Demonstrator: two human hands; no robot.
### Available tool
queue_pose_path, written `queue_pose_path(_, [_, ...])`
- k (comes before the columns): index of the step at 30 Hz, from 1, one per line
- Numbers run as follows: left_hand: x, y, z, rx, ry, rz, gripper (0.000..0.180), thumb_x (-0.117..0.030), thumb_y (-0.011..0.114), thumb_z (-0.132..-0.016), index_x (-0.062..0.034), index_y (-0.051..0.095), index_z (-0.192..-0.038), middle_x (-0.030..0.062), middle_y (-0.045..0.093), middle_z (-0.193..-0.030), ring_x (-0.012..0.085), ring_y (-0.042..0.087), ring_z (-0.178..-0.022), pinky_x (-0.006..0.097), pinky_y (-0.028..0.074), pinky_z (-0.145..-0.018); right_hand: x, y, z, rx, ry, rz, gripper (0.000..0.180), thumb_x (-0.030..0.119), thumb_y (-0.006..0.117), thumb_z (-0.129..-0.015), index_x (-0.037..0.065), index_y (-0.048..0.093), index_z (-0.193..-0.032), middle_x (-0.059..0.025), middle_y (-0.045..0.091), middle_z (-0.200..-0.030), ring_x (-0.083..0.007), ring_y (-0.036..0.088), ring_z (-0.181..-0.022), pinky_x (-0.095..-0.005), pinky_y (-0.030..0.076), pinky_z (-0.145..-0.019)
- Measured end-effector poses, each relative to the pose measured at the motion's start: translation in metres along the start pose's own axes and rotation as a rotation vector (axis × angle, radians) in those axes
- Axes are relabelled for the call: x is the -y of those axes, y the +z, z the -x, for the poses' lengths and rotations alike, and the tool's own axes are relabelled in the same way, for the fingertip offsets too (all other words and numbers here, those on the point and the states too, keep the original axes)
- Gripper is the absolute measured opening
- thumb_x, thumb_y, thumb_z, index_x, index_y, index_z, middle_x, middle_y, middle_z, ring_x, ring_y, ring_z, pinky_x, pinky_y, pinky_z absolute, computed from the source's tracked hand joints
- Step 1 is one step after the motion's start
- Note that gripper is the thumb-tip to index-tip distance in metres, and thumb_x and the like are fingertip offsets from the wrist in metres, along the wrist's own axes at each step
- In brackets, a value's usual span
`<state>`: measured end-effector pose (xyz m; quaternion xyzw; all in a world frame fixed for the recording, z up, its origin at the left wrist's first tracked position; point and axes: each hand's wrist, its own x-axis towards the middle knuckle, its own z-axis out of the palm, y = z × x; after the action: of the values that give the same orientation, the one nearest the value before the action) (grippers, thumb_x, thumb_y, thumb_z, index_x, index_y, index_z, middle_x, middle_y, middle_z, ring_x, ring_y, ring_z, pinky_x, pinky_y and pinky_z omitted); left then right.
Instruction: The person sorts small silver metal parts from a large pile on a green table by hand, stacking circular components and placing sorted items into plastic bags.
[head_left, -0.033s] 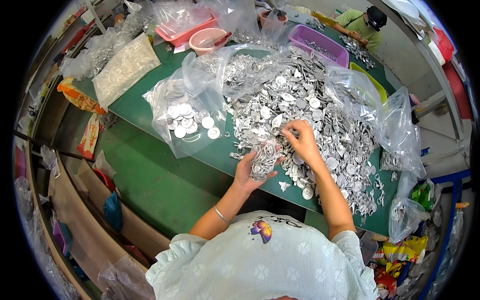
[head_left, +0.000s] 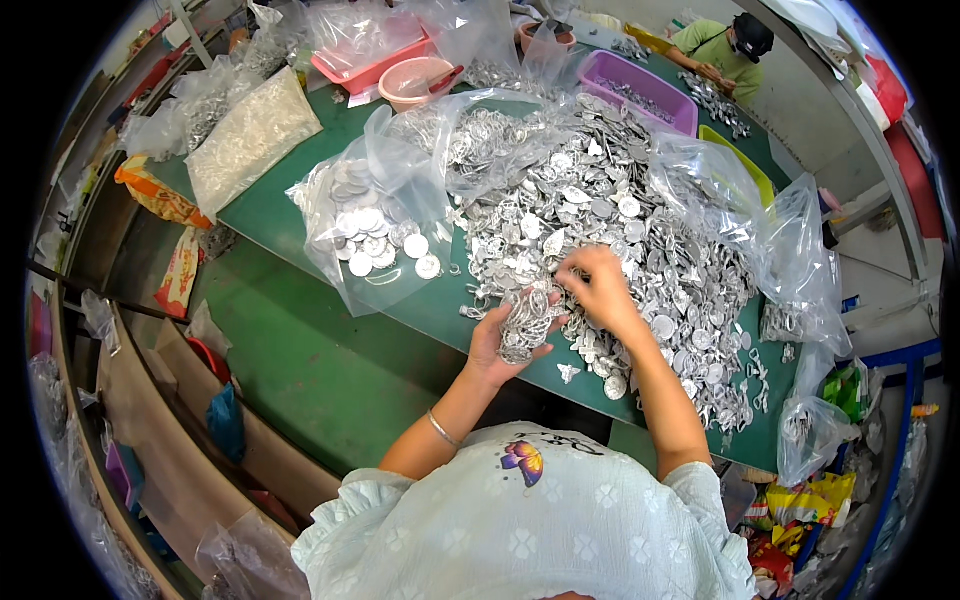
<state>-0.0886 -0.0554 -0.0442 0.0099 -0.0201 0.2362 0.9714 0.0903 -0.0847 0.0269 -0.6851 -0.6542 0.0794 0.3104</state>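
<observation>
My left hand (head_left: pixel 487 346) is cupped, palm up, at the table's near edge. In it rests a bunch of silver-coloured ring-shaped metal pieces (head_left: pixel 527 328), with the thumb and fingers curled round them. Just to the right, my right hand (head_left: pixel 600 286) hovers close above the near side of a large heap of small silver metal pieces (head_left: pixel 590 180). Its fingers are bent together, and whatever lies between them is hidden. The heap mixes round discs, leaf shapes and open outlines. One small loose piece (head_left: pixel 568 373) lies below the right hand.
On the green table (head_left: pixel 290 205), an open clear bag (head_left: pixel 345 190) holds round silver discs. Behind stand a pink basin (head_left: pixel 405 72), a red tray (head_left: pixel 368 75) and a purple bin (head_left: pixel 640 70). Clear plastic (head_left: pixel 700 190) drapes the heap's right side. A person (head_left: pixel 722 58) works at the far right.
My right hand has dipped slightly toward the near left, closer to the pieces in my left hand. The left hand has stayed in place.
</observation>
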Motion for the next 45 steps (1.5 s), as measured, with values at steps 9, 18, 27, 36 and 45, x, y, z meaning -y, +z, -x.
queue_pose_path(9, [-0.004, -0.006, 0.009, -0.136, 0.003, -0.115, 0.043, -0.024, 0.056, -0.082, -0.0137, 0.045, -0.123, 0.0171, 0.047, -0.126, 0.0385, 0.052, -0.106, 0.038, 0.057, -0.063, 0.001, 0.006, 0.018, -0.128, -0.123, 0.048, 0.01, 0.008, 0.061, -0.077, 0.003, 0.062, -0.086, -0.0073, 0.06, -0.088, -0.0238, 0.053, -0.088, -0.0394, 0.035, -0.086])
queue_pose_path(18, [0.002, 0.005, -0.009, -0.166, 0.042, -0.17, 0.042, -0.022, 0.055, -0.084, -0.0056, 0.044, -0.121, 0.0115, 0.056, -0.107, 0.0226, 0.06, -0.092, 0.031, 0.054, -0.064, 0.043, 0.006, 0.035, -0.079, -0.205, -0.304, 0.029, 0.006, 0.062, -0.075, -0.001, 0.053, -0.101, -0.0157, 0.055, -0.109, -0.0335, 0.05, -0.102, -0.0403, 0.04, -0.089])
queue_pose_path(27, [0.01, 0.031, -0.012, -0.246, 0.115, -0.418, 0.039, -0.012, 0.056, -0.081, -0.0038, 0.047, -0.119, 0.0086, 0.055, -0.11, 0.0202, 0.057, -0.097, 0.033, 0.047, -0.085, 0.062, 0.026, 0.057, -0.279, -0.075, -0.189, 0.059, 0.013, 0.063, -0.074, -0.002, 0.037, -0.125, -0.0194, 0.039, -0.129, -0.0367, 0.039, -0.118, -0.0417, 0.029, -0.1])
queue_pose_path(36, [0.07, 0.057, -0.029, -0.316, 0.45, -0.84, 0.046, -0.014, 0.045, -0.089, 0.0002, 0.037, -0.132, 0.0115, 0.047, -0.123, 0.0158, 0.045, -0.111, 0.03, 0.033, -0.097, 0.051, 0.039, 0.058, -0.706, 0.201, -0.93, 0.029, 0.011, 0.04, -0.089, -0.003, 0.051, -0.113, -0.0132, 0.055, -0.115, -0.0191, 0.051, -0.107, -0.0312, 0.037, -0.094])
queue_pose_path(45, [0.054, 0.026, -0.047, -0.445, 0.336, -0.607, 0.053, -0.046, 0.038, -0.09, -0.0043, 0.049, -0.121, 0.0108, 0.051, -0.12, 0.0232, 0.045, -0.114, 0.035, 0.031, -0.101, 0.054, 0.034, 0.064, -0.86, 0.198, -1.272, 0.02, 0.006, 0.045, -0.088, -0.002, 0.057, -0.102, -0.0113, 0.058, -0.111, -0.0201, 0.048, -0.113, -0.0334, 0.033, -0.099])
